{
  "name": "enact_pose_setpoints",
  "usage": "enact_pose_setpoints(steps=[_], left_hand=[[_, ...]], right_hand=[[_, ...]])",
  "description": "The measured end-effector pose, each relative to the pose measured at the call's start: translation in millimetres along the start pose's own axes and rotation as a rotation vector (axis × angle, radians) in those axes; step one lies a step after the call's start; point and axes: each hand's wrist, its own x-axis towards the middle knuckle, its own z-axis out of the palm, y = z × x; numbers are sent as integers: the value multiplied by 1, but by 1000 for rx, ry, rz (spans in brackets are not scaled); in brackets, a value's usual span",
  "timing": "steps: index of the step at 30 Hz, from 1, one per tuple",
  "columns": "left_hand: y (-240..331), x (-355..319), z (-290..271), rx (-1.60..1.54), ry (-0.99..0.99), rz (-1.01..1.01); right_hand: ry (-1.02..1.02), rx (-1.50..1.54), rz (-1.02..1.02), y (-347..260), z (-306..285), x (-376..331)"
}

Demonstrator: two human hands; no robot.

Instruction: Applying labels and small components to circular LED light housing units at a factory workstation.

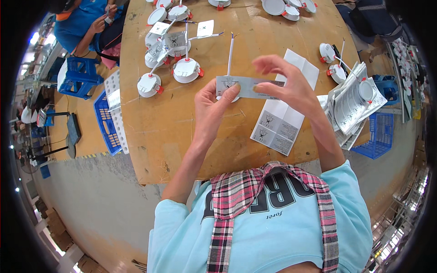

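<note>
Label strip btwn. both hands, above a part-hidden lamp

L. hand [210, 102] clamped on the L. end of a pale printed label strip [248, 87], thumb on top. R. hand [291, 86] at the strip's other end: thumb against it, index finger raised clear; whether hidden fingers grip from behind cannot be told. Hands apart, strip spanning the gap. Just beyond the L. thumb, a white cable [231, 54] w/ bare wire ends points away; the white round lamp [233, 99] by that thumb is mostly covered by strip & hand.

Nr. the R. hand, partly beneath it: a creased white label sheet [276, 125], printed on its nearer part. Farther R.: a loose stack of printed sheets [342, 107] w/ a small lamp [365, 90] on top; two lamps [337, 73] w/ red clips just beyond.

Beyond & L. of the L. hand, on the same brown table [168, 123]: a cluster of white lamps [186, 73], some w/ tags. Past the table's L. edge: a blue basket [103, 119], a blue stool [82, 77] & a co-worker's hands [99, 23].
</note>
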Motion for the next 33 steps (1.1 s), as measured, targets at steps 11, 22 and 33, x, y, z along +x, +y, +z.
enact_pose_setpoints(steps=[11, 22, 33], left_hand=[[-10, 16, -17, 207, 119, 133], [6, 51, -33, 129, -93, -169], [0, 84, -31, 212, -44, -117]], right_hand=[[23, -7, 200, -3, 8, 11], [-25, 93, 181, 2, 16, 26], [-28, 135, 309, 39, 13, 49]])
